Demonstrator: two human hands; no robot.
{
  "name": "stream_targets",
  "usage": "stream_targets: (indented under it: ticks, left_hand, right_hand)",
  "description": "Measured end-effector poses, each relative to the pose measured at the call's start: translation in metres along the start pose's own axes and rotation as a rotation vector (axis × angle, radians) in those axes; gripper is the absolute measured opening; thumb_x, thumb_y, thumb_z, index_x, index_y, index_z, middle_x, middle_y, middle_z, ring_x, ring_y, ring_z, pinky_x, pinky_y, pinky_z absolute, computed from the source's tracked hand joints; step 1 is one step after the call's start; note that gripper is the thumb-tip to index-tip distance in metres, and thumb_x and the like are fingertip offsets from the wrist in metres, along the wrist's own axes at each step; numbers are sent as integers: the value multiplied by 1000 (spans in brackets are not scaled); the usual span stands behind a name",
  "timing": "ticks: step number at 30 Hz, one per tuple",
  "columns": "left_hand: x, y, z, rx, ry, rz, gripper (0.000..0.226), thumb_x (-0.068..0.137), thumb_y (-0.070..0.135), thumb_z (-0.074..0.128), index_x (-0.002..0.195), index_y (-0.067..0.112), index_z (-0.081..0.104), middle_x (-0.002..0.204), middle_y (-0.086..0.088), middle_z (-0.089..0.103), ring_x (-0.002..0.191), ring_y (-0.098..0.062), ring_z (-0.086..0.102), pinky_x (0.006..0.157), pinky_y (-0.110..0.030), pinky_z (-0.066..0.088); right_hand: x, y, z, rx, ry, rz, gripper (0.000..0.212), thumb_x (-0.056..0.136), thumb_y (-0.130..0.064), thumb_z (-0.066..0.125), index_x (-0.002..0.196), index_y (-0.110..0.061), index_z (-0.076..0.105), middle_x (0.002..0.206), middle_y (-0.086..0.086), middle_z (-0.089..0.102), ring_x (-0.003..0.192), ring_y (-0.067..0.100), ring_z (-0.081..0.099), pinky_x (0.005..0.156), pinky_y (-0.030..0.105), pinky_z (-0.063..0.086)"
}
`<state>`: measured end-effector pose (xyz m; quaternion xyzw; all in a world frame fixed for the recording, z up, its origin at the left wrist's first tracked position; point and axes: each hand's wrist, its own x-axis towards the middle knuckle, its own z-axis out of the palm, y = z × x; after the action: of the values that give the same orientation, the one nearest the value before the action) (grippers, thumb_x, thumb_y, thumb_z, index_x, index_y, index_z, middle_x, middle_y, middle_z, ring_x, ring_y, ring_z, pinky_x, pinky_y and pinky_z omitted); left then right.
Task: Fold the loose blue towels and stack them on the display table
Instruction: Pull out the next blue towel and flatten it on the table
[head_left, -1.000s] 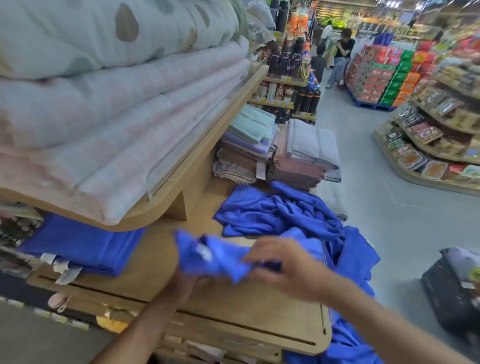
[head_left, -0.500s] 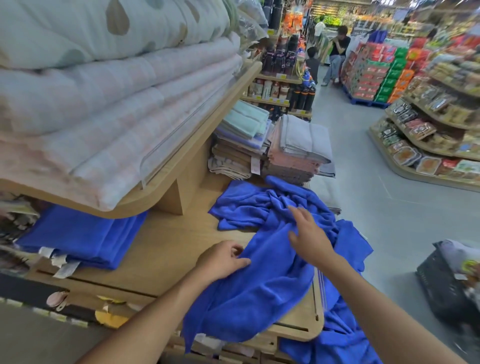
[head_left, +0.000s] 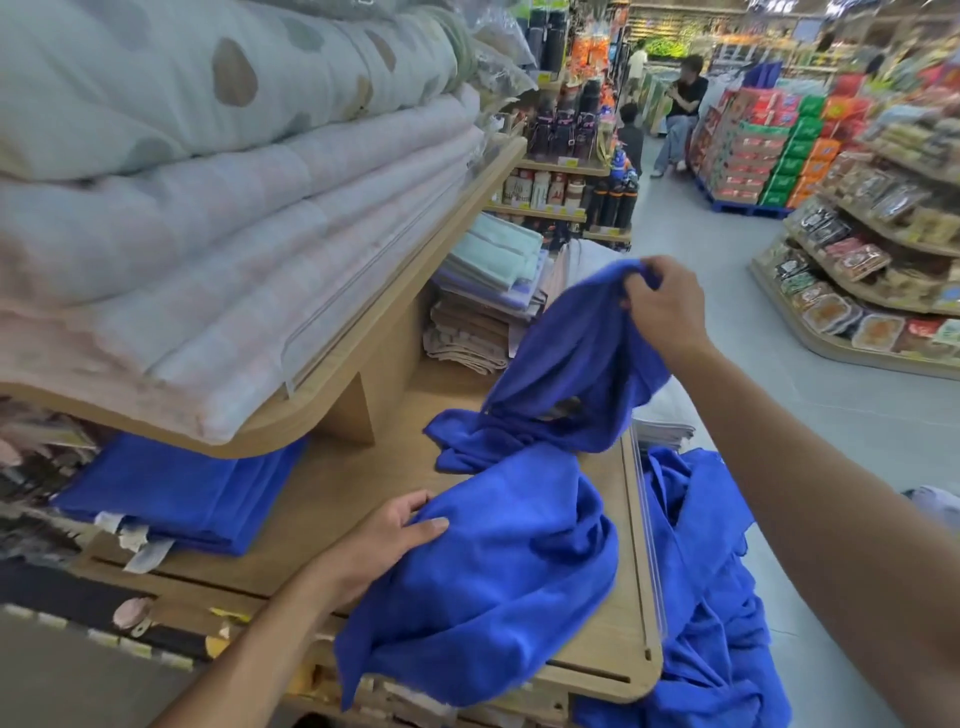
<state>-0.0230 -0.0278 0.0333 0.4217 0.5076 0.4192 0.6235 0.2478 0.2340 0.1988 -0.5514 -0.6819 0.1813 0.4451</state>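
**Blue towels: one is lifted from the heap, the fold is not yet begun**

The blue towels (head_left: 519, 452) lie crumpled in the middle and lower right of the frame, on the wooden worktop (head_left: 613, 639). The right hand (head_left: 665, 306) pinches the top of the lifted towel (head_left: 566, 353), fingers curled around the cloth, and holds it up above the heap. The lower end of this towel rests on the worktop. The left hand (head_left: 384, 535) holds the edge of the near towel (head_left: 509, 582) between thumb and fingers; this towel hangs over the front edge.

I judge the step to be separating one towel from the others. The next move calls for finding two corners and pulling the cloth flat, which probably needs both hands on the same towel.

Outward from here, more blue cloth (head_left: 706, 597) hangs down past the right edge, beside a clear plastic strip (head_left: 644, 545). A folded blue stack (head_left: 182, 493) sits at lower left under the curved upper shelf (head_left: 363, 374), which carries thick quilts (head_left: 208, 208). This shelf leaves little height above the stack. Piles of other folded towels (head_left: 483, 312) stand behind the heap. In the aisle at upper right are food shelves (head_left: 857, 270) and people (head_left: 685, 104), well apart.
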Motion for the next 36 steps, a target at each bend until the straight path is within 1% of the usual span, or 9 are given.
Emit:
stream_targets:
  ticks: [6,10,14,18,24,28,30,33,36]
  left_hand:
    - [-3,-4,-11,-66,264,-24,26,103,6,52,107,14,77,111,-11,76,98,-17,74,75,-19,55]
    - [5,-15,-26,-145,588,-156,21,102,8,51,102,12,71,94,-9,78,84,-21,73,73,-30,54]
    - [25,1,-37,-233,586,-321,13,103,16,52,100,7,61,86,-11,67,75,-26,65,67,-35,55]
    - [60,60,-30,-532,525,-16,22,105,7,40,100,12,61,78,-7,74,60,-16,71,49,-24,56]
    - [77,76,-21,477,738,260,29,94,16,60,123,20,63,119,-15,66,107,-32,63,99,-49,50]
    - [59,57,2,-270,314,-74,52,93,63,51,106,18,72,110,-12,75,79,-20,72,65,-34,57]
    - [56,42,11,-578,77,-191,57,97,57,53,124,9,67,119,-16,71,99,-31,71,79,-41,56]
    - [54,23,27,-713,103,-206,54,95,28,60,143,3,55,133,-20,65,122,-34,63,105,-46,48]
    - [52,16,31,-756,110,-170,57,88,27,69,141,8,58,136,-19,63,126,-37,60,111,-50,44]
  right_hand:
    - [36,-51,38,133,-59,-74,18,92,-19,52,95,-21,69,97,4,75,93,26,72,90,48,57]
    - [18,-34,60,57,-218,-142,15,94,-25,54,91,-23,69,80,-9,70,68,11,74,75,37,61]
    - [13,-23,59,30,-247,-85,19,100,-29,51,84,-26,61,82,2,72,55,7,71,63,36,57]
    - [14,-55,32,365,-201,-16,14,107,-16,45,104,-15,59,98,10,67,72,16,76,61,27,59]
    - [-50,-86,-38,704,-401,-232,18,84,-1,46,94,-12,56,91,12,60,84,26,61,77,32,52]
    - [-114,-37,-58,479,-802,-171,28,65,5,46,77,-12,65,80,13,60,77,22,53,70,31,42]
    - [-143,-4,-51,150,-1060,-32,25,76,2,51,75,-15,70,84,7,71,79,17,65,77,32,52]
    - [-174,47,-29,-540,-1123,-62,23,90,-17,53,84,-34,69,94,-11,72,78,10,72,76,32,59]
    - [-196,65,-3,-413,-958,70,12,92,-39,58,101,-42,64,107,-17,68,66,10,72,68,30,59]
